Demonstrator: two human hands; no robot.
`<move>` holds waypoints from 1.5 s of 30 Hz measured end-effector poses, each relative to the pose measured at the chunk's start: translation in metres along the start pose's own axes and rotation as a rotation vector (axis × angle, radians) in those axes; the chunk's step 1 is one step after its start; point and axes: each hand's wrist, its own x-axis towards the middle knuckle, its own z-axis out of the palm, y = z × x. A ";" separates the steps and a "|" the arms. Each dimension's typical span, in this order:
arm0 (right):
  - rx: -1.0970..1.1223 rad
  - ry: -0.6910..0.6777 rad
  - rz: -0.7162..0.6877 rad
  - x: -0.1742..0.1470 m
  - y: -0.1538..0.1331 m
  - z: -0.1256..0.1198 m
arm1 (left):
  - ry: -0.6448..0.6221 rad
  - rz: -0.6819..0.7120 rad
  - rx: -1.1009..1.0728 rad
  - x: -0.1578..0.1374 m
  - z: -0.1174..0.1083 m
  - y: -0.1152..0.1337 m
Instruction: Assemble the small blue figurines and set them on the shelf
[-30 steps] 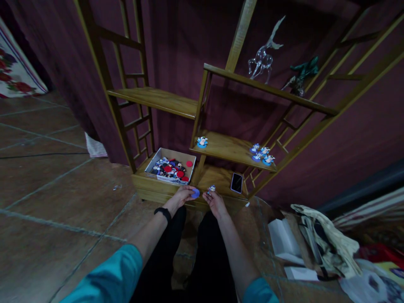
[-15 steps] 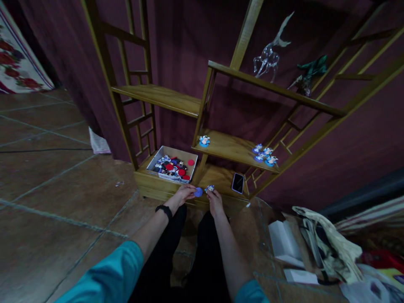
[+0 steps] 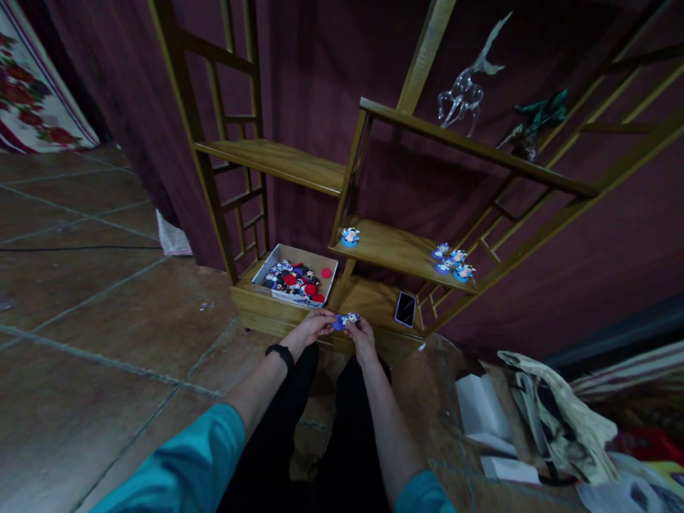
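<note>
Between my fingertips, in front of the low shelf, a small blue-and-white figurine [image 3: 350, 318] meets a round purple base [image 3: 338, 323]. My left hand [image 3: 316, 325] is closed on the base's edge. The figurine is pinched in my right hand [image 3: 363, 336]. The two parts touch or overlap; whether they are joined I cannot tell. Just beyond my left hand stands an open cardboard box [image 3: 330, 279] holding many loose figurines and red discs.
On the middle shelf [image 3: 392, 249] one figurine [image 3: 350, 236] stands left and several [image 3: 453, 262] stand right. A phone [image 3: 405, 309] lies on the bottom shelf. A glass animal [image 3: 466, 92] stands above. White boxes [image 3: 484, 413] and a cream cloth bag [image 3: 566, 406] lie at right.
My hands have come together, so the purple base and the figurine, apart before, now meet. The view has shifted slightly.
</note>
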 end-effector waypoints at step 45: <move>-0.370 0.069 -0.312 0.005 0.018 -0.004 | -0.116 -0.135 -0.150 0.010 -0.004 -0.004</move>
